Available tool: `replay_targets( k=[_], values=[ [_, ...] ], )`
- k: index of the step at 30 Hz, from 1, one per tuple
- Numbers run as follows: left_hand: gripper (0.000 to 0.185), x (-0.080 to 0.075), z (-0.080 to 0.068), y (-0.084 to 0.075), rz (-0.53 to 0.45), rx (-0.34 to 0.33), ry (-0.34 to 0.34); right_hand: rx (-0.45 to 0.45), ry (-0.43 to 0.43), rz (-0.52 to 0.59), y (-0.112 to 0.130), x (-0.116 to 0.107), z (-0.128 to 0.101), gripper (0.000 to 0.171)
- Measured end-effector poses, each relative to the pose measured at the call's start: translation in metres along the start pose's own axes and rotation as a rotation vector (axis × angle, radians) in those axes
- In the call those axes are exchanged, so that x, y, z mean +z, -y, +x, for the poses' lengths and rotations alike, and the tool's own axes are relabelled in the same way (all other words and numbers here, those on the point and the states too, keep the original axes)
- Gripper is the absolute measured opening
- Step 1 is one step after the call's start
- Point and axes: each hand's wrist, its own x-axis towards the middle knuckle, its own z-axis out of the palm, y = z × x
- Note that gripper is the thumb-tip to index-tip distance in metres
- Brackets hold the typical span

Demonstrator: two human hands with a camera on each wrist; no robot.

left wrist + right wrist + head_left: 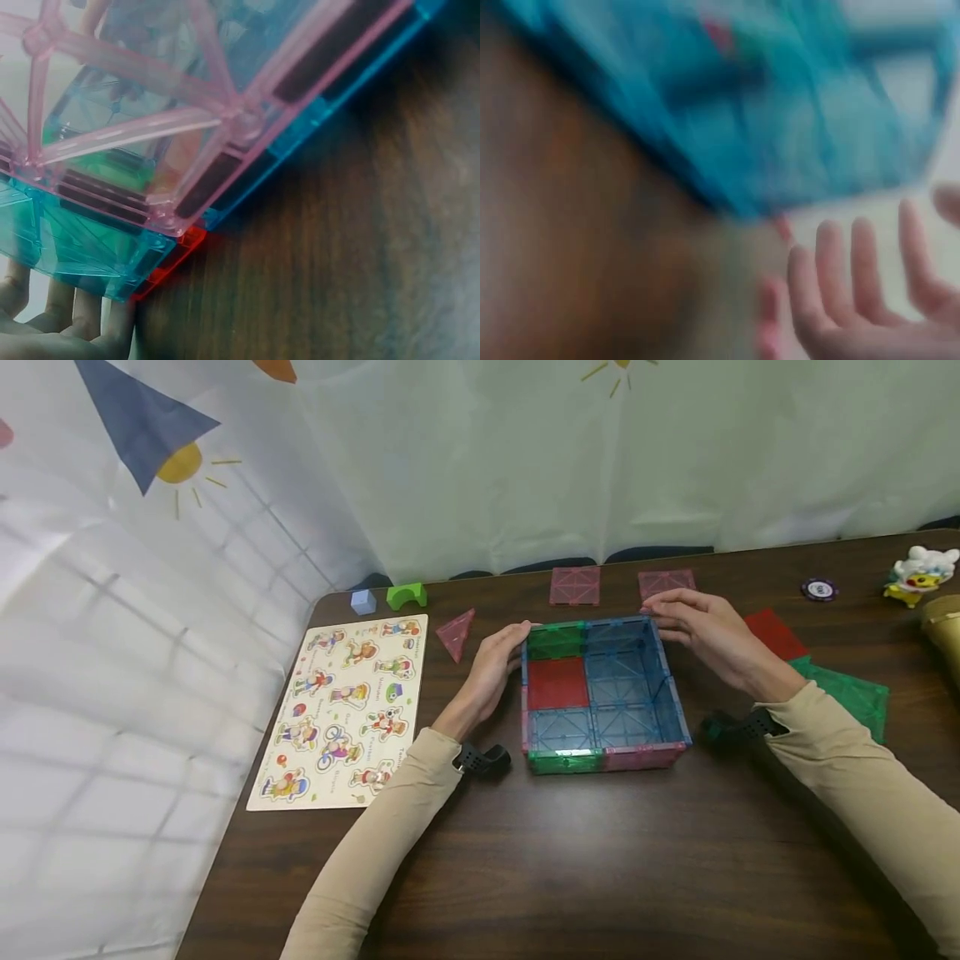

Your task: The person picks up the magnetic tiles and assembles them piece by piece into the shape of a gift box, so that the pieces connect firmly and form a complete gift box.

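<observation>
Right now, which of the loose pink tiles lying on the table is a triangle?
The pink triangle tile, lying left of the tile box, between it and the puzzle board. The two other pink tiles, behind the box, are squares.

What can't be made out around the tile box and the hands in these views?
- Right wrist view: blurred throughout; whether the right hand touches the tile box is unclear.
- Head view: the fingertips of the left hand are hidden behind the box wall.
- Left wrist view: the box is cut off by the edges.
- Head view: the puzzle board lettering is too small.
</observation>
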Motion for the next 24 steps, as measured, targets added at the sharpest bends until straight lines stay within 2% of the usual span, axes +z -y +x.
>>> replay_targets(
  k=[3,5,8,11,14,18,24],
  values=[
    [0.043,0.0,0.0,0.0,0.003,-0.008,-0.005,-0.032,-0.015,-0.136,0.01,-0.014,0.007,0.028],
    [0.042,0.0,0.0,0.001,-0.001,-0.011,-0.009,-0.033,-0.028,-0.283,0.017,-0.022,0.014,0.034],
    [0.039,0.0,0.0,0.002,-0.007,-0.009,-0.014,-0.03,0.0,-0.516,0.024,-0.033,0.025,0.045],
    [0.04,0.0,0.0,0.004,-0.008,-0.005,-0.021,-0.066,0.085,-0.751,0.021,-0.04,0.041,0.057],
    [0.042,0.0,0.0,0.004,-0.003,-0.006,-0.024,-0.082,0.201,-0.911,0.013,-0.047,0.055,0.068],
    [0.043,0.001,0.0,0.003,0.007,-0.014,-0.009,-0.068,0.289,-0.978,0.006,-0.052,0.063,0.071],
    [0.043,-0.002,0.0,0.0,0.03,-0.026,0.01,-0.102,0.221,-1.01,0.004,-0.052,0.067,0.065]
  ],
)
